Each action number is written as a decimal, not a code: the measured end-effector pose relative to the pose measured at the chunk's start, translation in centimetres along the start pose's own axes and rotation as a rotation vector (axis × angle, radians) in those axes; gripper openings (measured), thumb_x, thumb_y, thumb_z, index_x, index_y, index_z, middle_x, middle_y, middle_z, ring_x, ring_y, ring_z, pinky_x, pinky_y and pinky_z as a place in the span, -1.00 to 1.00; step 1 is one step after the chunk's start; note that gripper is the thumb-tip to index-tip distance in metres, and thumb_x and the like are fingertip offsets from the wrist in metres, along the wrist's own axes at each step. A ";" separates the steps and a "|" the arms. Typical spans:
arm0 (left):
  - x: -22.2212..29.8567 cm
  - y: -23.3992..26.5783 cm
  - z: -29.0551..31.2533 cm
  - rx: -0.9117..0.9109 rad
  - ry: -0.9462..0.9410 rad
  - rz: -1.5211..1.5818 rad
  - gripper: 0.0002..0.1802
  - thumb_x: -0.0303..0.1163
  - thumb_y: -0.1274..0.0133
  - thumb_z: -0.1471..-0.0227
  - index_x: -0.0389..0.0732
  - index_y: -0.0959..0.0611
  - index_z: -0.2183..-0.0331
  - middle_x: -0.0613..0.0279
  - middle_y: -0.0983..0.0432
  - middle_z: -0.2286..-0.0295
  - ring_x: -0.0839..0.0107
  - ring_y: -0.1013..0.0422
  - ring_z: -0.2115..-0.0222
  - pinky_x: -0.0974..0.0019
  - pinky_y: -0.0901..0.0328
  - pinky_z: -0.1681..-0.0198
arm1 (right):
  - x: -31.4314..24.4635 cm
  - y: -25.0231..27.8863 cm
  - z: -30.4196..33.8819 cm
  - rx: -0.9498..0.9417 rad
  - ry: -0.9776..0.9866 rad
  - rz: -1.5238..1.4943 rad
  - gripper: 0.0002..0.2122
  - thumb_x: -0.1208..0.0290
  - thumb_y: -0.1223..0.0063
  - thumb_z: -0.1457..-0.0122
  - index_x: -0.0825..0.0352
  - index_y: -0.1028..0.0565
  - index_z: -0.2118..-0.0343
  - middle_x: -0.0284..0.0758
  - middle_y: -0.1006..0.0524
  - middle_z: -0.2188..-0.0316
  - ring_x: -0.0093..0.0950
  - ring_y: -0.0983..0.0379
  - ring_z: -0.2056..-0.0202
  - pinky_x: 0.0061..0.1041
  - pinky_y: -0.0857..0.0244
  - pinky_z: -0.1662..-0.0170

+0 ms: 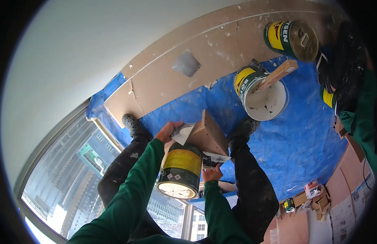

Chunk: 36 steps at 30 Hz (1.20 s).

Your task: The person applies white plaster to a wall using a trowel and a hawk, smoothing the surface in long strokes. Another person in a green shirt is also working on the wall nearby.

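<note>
At the left, the person's left hand is gripping a flat scraper with white paste on it. Near it, between the legs, is a can with yellow label, beside a wooden block. The right hand grips a second, smeared scraper. Further right, an open can with a wooden stick is on the blue sheet.

Smooth, seemingly metal blades; glossy metal can; matt wooden stand; wrinkled plastic sheet.
</note>
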State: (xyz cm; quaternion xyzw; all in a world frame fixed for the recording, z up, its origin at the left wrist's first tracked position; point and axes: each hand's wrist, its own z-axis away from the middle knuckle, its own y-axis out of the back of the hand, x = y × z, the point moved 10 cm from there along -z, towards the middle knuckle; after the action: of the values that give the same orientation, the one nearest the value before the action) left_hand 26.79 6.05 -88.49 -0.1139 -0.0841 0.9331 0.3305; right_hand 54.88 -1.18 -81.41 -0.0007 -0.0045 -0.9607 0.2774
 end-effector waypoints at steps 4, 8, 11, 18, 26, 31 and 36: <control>-0.2 -0.4 0.0 -0.048 0.026 0.034 -0.67 -0.19 -0.01 -0.18 -0.29 -0.63 0.32 0.19 -0.58 0.45 0.40 -0.48 0.53 0.35 -0.41 0.40 | 0.4 0.1 0.3 -0.052 0.007 0.005 -0.65 0.14 0.07 -0.24 0.18 -0.42 -0.02 -0.40 -0.45 -0.05 -0.38 -0.29 -0.11 -0.18 0.04 -0.20; -1.3 0.1 0.5 0.047 0.061 0.011 -0.66 -0.18 -0.01 -0.17 -0.29 -0.63 0.33 0.19 -0.58 0.46 0.41 -0.48 0.54 0.36 -0.40 0.40 | 1.9 3.0 0.8 0.031 -0.018 0.004 -0.60 0.09 0.07 -0.23 0.17 -0.41 -0.07 -0.39 -0.42 -0.10 -0.35 -0.22 -0.16 -0.15 0.09 -0.22; -2.5 0.2 0.6 0.005 0.109 -0.025 -0.68 -0.18 -0.02 -0.16 -0.28 -0.63 0.33 0.20 -0.57 0.46 0.40 -0.48 0.52 0.35 -0.40 0.38 | 2.7 4.7 1.4 -0.062 -0.006 -0.034 -0.54 0.01 0.10 -0.23 0.16 -0.40 -0.09 -0.36 -0.39 -0.14 -0.31 -0.15 -0.21 -0.10 0.16 -0.26; -3.9 0.8 -1.7 0.009 0.011 -0.039 -0.67 -0.19 -0.01 -0.16 -0.28 -0.64 0.31 0.20 -0.59 0.42 0.39 -0.50 0.47 0.34 -0.42 0.32 | 0.8 6.1 0.6 0.095 0.062 0.028 -0.59 0.11 0.04 -0.24 0.20 -0.37 -0.08 -0.34 -0.40 -0.10 -0.32 -0.18 -0.19 -0.12 0.11 -0.27; 4.9 -2.0 5.6 -0.040 -0.130 -0.170 -0.65 -0.20 -0.02 -0.17 -0.35 -0.65 0.32 0.17 -0.61 0.42 0.39 -0.52 0.47 0.37 -0.40 0.32 | -5.5 3.6 5.4 0.455 0.134 0.627 -0.61 0.13 0.03 -0.23 0.37 -0.44 0.06 -0.10 -0.52 0.11 -0.18 -0.47 0.10 -0.03 -0.27 -0.05; 14.2 -7.3 16.8 -0.028 -0.447 -0.433 -0.59 -0.16 -0.04 -0.16 -0.37 -0.68 0.40 0.24 -0.57 0.52 0.50 -0.45 0.55 0.39 -0.33 0.43 | -11.6 -13.8 6.7 0.291 0.614 1.979 -0.63 0.19 -0.07 -0.06 0.53 -0.55 0.39 0.13 -0.55 0.35 0.00 -0.53 0.25 -0.10 -0.38 0.09; 22.4 -13.3 29.1 -0.053 -0.879 -0.649 -0.49 -0.06 -0.01 -0.18 -0.36 -0.70 0.44 0.24 -0.53 0.57 0.54 -0.35 0.59 0.37 -0.25 0.48 | -9.7 -36.8 20.1 -0.214 1.077 2.265 -0.64 0.20 -0.13 -0.01 0.49 -0.58 0.36 0.09 -0.56 0.36 0.02 -0.51 0.28 -0.15 -0.36 0.15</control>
State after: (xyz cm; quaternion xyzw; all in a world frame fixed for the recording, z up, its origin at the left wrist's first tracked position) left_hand 10.03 28.08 -60.96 0.3104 -0.2684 0.7404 0.5324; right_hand 43.41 35.33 -61.62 0.3648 0.1898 -0.0580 0.9097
